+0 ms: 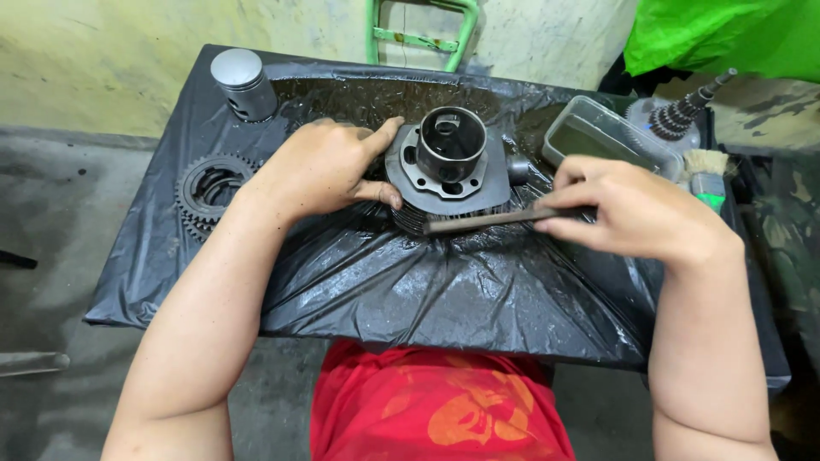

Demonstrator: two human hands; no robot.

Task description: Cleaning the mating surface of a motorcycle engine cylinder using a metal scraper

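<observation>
A dark metal engine cylinder [448, 162] with cooling fins stands upright on the black plastic sheet [410, 282] covering the table. My left hand [325, 166] grips its left side, thumb and fingers wrapped around the flange. My right hand [632, 209] holds a long dark brush [487, 221] by its handle, and the brush lies across the cylinder's front fins, pointing left.
A silver piston [244, 83] stands at the table's back left. A toothed gear [210, 189] lies at the left. A clear plastic tub [611, 137] of liquid, a gear shaft [683, 111] and a paintbrush [707, 171] sit at the right. A green frame [418, 38] stands behind.
</observation>
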